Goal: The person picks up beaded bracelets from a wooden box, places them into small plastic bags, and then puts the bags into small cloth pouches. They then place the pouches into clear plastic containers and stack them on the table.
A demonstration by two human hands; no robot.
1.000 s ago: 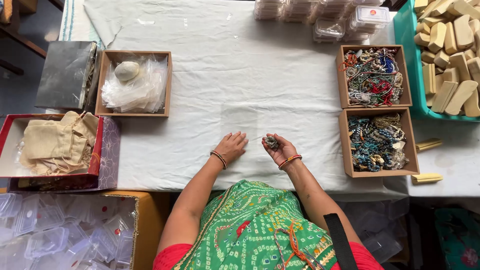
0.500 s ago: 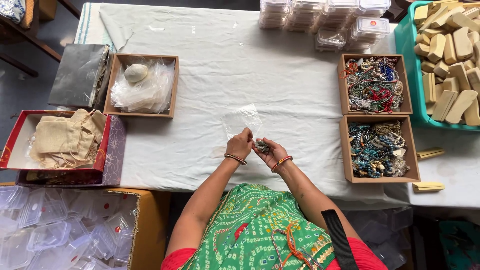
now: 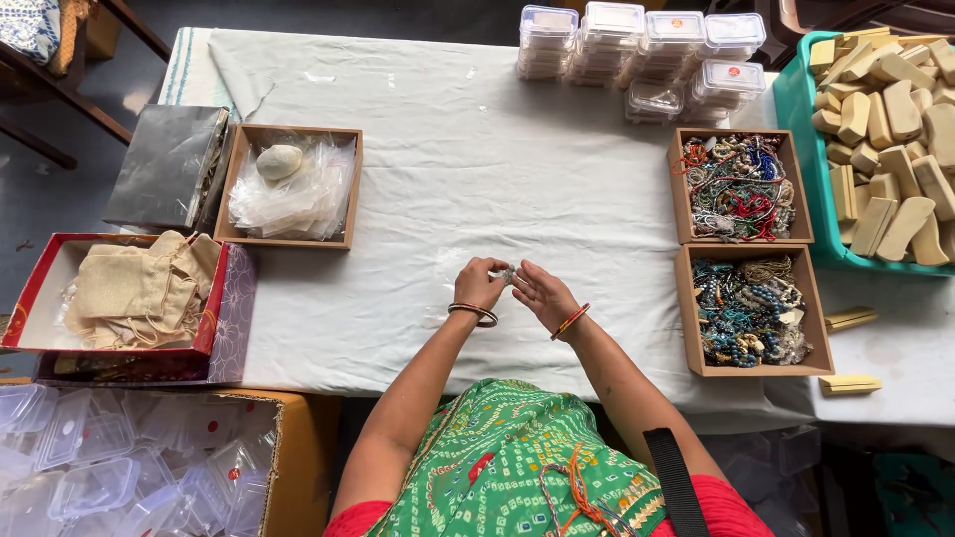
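Both hands meet over the middle of the tabletop (image 3: 477,179), which is covered in a white cloth. Left hand (image 3: 480,283) and right hand (image 3: 538,291) pinch a small piece of beaded jewellery (image 3: 508,274) between their fingertips; it sits in the gap between the two hands, held just above the cloth. Too small to tell what kind of piece it is. Left fingers are curled in around it, right fingers more extended with the palm turned up. Bangles on both wrists.

On the person's right: two open cardboard boxes, one behind the other. The near box (image 3: 753,310) holds mostly blue and brown bead strings, the far box (image 3: 741,186) a mix with red ones. Beyond them, a green crate (image 3: 797,149) full of pale wooden blocks. Stacks of clear plastic containers (image 3: 637,55) at the far edge.

On the left: a cardboard box (image 3: 290,185) with clear plastic bags and a pale round lump on top, a grey metal box (image 3: 169,167) beside it, and a red box (image 3: 117,294) of cloth pouches. Lower left, a carton of empty clear plastic cases (image 3: 119,467).
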